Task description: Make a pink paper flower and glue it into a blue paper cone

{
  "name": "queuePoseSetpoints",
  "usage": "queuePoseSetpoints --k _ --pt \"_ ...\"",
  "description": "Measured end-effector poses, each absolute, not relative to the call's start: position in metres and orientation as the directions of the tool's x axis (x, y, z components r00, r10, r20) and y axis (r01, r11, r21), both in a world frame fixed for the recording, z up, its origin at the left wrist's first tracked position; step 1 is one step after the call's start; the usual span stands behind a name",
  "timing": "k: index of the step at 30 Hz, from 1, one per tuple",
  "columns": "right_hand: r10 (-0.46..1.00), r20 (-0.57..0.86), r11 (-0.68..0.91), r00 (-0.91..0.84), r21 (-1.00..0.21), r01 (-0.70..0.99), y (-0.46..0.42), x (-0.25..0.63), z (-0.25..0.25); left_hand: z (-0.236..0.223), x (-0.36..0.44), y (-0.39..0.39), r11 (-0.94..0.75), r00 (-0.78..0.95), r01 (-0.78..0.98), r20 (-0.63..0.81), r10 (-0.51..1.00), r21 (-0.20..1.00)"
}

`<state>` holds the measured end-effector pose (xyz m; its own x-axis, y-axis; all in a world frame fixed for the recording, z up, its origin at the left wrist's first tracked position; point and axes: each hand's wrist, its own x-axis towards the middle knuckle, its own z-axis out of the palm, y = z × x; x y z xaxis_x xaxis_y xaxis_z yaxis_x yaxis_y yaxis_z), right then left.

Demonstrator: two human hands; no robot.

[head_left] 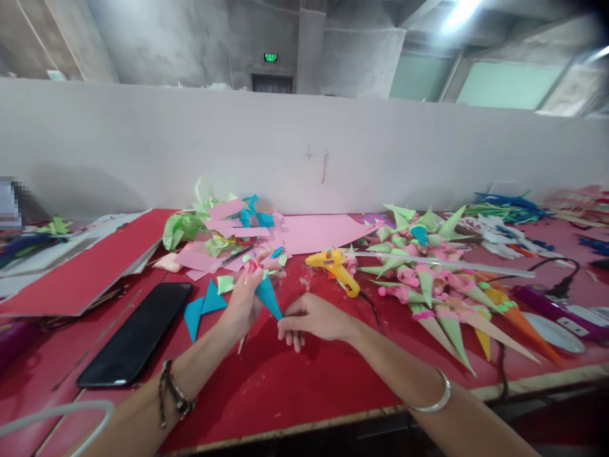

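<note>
My left hand (245, 299) is closed around a blue paper cone (269, 296) with pink petals at its top (250, 264), holding it tilted above the red table (295, 387). My right hand (311, 317) pinches the cone's pointed lower tip with its fingers pressed together. A thin stick shows below my left hand. A yellow glue gun (335, 266) lies just beyond my right hand.
A black phone (137, 333) lies at the left, blue paper pieces (202, 308) beside it. Pink and green paper scraps (223, 238) are heaped behind. Several finished paper cones (438, 292) are piled at the right, by a purple power strip (556, 308). A low white wall backs the table.
</note>
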<state>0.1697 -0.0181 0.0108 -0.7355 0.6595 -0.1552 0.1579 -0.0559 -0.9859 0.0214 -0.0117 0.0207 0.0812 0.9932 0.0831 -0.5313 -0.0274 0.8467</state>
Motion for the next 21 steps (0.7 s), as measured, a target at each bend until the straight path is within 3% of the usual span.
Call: queuePoseSetpoints --k 7,16,21 --pt "0.664 -0.134 -0.057 -0.736 -0.99 0.129 -0.0158 0.1691 0.0067 0.0224 0.0212 -0.0109 -0.069 -0.016 -0.512 0.07 0.997 0.857" --pt "0.676 -0.08 -0.016 -0.733 -0.996 0.093 -0.0164 0.1689 0.004 0.0192 0.0196 -0.0105 -0.14 -0.002 -0.432 0.154 0.988 0.891" --pt "0.655 -0.115 -0.115 -0.747 -0.992 0.052 -0.0143 0.1684 0.0028 0.0167 0.0173 -0.0091 -0.201 0.004 -0.409 0.223 0.975 0.89"
